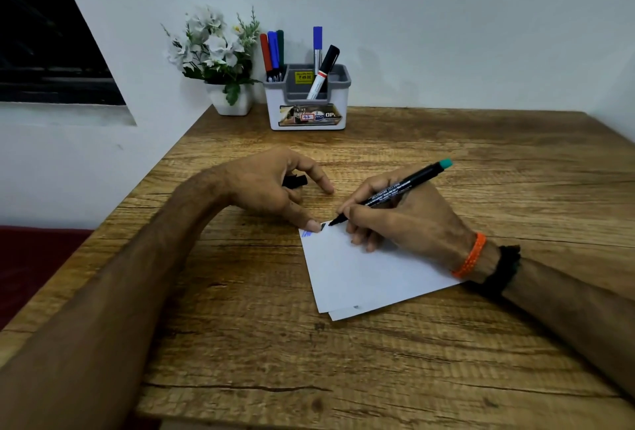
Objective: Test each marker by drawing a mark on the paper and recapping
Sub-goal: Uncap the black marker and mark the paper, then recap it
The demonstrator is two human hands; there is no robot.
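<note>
My right hand (405,220) grips an uncapped black marker (395,190) with a teal end, its tip touching the top left corner of the white paper (360,275). A blue scribble (305,233) and a dark mark (324,226) sit at that corner. My left hand (275,185) holds the marker's black cap (294,181) in its curled fingers, and its thumb presses the paper's corner. At the back, a white and grey holder (309,106) contains red, blue and green markers (273,51) on the left, plus a blue one (317,44) and a black-capped one (323,72).
A white pot of artificial flowers (220,62) stands left of the holder against the wall. The wooden table (343,361) ends at its left edge near a dark red seat (34,257). A second sheet (343,314) peeks out under the paper.
</note>
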